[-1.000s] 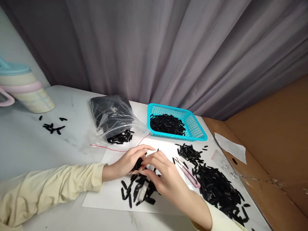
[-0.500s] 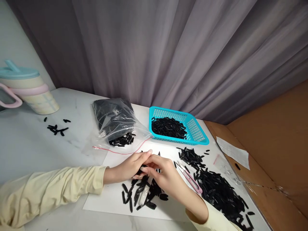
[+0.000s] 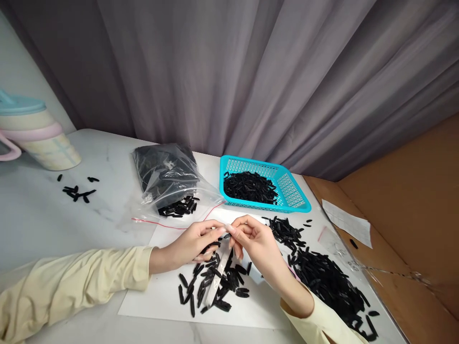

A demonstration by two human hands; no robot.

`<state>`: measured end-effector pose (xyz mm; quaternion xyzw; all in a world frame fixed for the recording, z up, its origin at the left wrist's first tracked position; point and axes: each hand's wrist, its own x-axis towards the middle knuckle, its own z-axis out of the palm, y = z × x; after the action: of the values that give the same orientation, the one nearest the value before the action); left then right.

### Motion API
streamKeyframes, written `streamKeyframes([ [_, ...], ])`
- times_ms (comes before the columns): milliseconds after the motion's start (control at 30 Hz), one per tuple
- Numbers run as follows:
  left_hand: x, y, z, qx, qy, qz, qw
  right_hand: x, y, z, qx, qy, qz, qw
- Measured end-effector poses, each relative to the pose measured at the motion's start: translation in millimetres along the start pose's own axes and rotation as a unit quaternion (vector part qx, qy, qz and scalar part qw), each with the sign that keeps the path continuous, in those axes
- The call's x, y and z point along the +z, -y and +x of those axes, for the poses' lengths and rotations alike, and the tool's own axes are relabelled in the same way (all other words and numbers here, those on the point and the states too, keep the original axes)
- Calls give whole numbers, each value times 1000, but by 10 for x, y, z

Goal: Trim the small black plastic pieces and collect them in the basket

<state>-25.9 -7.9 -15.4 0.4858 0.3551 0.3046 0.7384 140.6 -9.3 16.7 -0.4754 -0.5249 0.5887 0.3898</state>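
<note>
My left hand (image 3: 195, 243) is curled round some black strips above a white sheet (image 3: 143, 298), its thumb and forefinger meeting my right fingertips. My right hand (image 3: 254, 241) is in a pinch at that same spot; a small dark piece shows just below the fingertips, and which hand grips it is unclear. Under both hands lies a loose pile of black strips (image 3: 233, 277), with a pale flat strip (image 3: 218, 277) slanting across it. My right wrist hides most of the pink scissors (image 3: 293, 273).
A blue basket (image 3: 294, 191) of black pieces stands behind, beside a clear zip bag (image 3: 168, 172) with black contents. More black heaps (image 3: 326, 286) lie at right, near a paper slip (image 3: 346, 222). A lidded cup (image 3: 53, 145) stands at far left.
My right hand has moved up and slightly right, uncovering more of the pile and covering the scissors. My left thumb and forefinger now meet the right fingertips. The view has shifted slightly.
</note>
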Motion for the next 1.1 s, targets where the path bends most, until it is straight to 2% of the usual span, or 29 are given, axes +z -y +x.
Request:
streamKeyframes([
  [133,21,31,-19,40,-30,21,999,12,7,-6,-6,-15,15,1000],
  [333,53,0,-28,77,-92,30,992,-3,7,-1,17,9,74,997],
  [467,43,-24,-13,68,-124,35,989,-39,40,12,29,15,93,995],
  [633,29,-70,5,17,-143,37,989,-74,74,13,27,10,91,995],
  [767,39,-164,-15,-21,-130,3,991,-97,106,4,32,10,85,996],
  [900,34,-326,-55,-33,-86,-9,996,-139,211,-9,38,15,72,997],
  [1000,54,-507,-75,-20,-51,45,997,-182,358,-17,24,19,39,999],
  [1100,128,-737,-56,3,-37,151,988,-222,523,-19,-15,7,22,1000],
])
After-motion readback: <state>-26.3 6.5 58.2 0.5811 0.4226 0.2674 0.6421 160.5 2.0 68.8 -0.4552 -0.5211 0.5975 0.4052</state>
